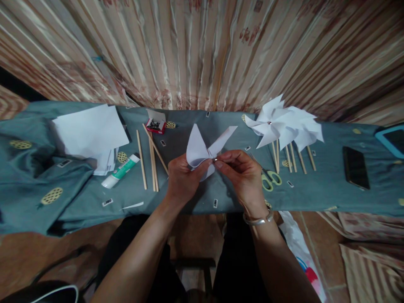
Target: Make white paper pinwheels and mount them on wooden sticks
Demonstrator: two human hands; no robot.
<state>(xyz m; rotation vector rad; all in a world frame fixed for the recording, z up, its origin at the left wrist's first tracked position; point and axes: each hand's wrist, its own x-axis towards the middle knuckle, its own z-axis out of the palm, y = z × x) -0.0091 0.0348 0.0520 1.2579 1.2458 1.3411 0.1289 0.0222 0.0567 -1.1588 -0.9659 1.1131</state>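
Observation:
My left hand (186, 176) grips a white paper pinwheel (196, 145), with its thumb pressed near the middle of the folds. Two blades stand up from the pinwheel, and a lower part shows beneath my fingers. My right hand (238, 170) pinches a small shiny thumbtack (215, 159) at the pinwheel's centre. How deep its point sits in the paper is hidden. Green-handled scissors (269, 180) lie just right of my right hand, partly covered by it. Left of my left hand are several wooden sticks (153, 164) and a small open red box (156, 126) of metal tacks.
A stack of white paper (91, 130) and a glue stick (121, 170) lie at left, near a paper scrap (132, 205). At right are several pinwheels on sticks (284, 122), a black phone (356, 167) and a blue-framed device (391, 141). Pleated curtains (202, 54) hang behind the cloth-covered table.

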